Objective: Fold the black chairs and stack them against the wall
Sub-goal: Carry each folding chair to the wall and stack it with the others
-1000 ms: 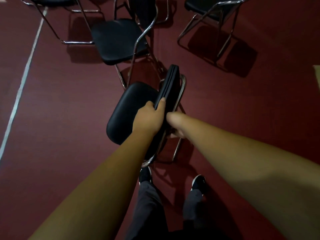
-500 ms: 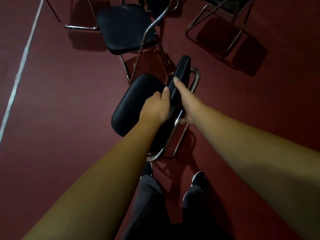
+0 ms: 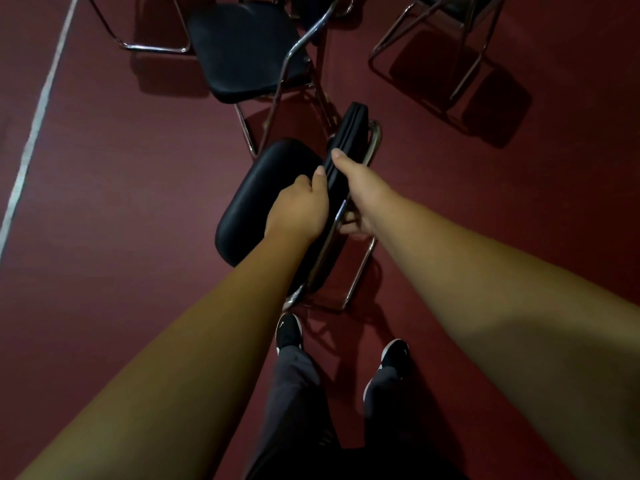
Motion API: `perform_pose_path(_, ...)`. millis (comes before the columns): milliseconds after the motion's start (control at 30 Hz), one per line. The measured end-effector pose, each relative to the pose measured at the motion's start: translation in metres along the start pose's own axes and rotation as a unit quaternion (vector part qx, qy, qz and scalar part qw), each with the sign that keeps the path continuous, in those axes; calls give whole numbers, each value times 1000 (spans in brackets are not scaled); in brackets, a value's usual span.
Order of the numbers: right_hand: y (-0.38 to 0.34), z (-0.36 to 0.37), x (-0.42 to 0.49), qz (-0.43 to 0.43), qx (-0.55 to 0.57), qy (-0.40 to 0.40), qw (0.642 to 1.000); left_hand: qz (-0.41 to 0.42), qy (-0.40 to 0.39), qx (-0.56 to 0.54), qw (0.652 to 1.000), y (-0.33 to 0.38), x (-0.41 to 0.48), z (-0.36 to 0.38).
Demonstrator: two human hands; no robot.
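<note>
A black folding chair (image 3: 256, 188) with a chrome frame stands just in front of my feet, its padded seat tipped up towards its backrest. My left hand (image 3: 299, 211) grips the top of the black backrest from the left side. From the right, my right hand (image 3: 363, 199) holds the same backrest, with its lower fingers around the chrome tube. The chair's legs rest on the dark red floor. Both hands are closed on the chair.
An unfolded black chair (image 3: 246, 46) stands right behind the held one. Another chair (image 3: 446, 36) is at the top right, and a chrome leg of a third (image 3: 152, 48) at the top left. A white line (image 3: 34, 126) crosses the red floor on the left.
My right hand has come up from low behind the chair to grip the top of the backrest. The seat stays tipped up; the view has shifted slightly closer.
</note>
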State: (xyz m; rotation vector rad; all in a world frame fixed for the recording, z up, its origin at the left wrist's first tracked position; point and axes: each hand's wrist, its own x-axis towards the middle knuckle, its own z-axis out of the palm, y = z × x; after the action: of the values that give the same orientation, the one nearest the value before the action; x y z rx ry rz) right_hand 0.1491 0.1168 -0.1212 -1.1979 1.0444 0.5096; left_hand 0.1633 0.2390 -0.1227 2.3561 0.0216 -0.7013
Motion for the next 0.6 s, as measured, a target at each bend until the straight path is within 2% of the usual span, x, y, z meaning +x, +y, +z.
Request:
perform_pose_path(133,-9,26,-6,-25,-48,55,997,-22,12,8,1000,-20,6,-7)
perform_pose_path(333,-3,24,-12,-32,-96,48,994,-25,-9,-23,999,-23,-1,-5)
perform_pose_path(467,2,3,-12,-40,-103,59,992,9,-89,-102,991,-11,-8,3)
perform_pose_path(533,6,-18,-7,-32,-86,55,994,-8,-138,-153,978,-3,-13,9)
perform_pose_path(600,11,-41,-12,-24,-60,18,998,-27,-185,-179,966,5,-17,17)
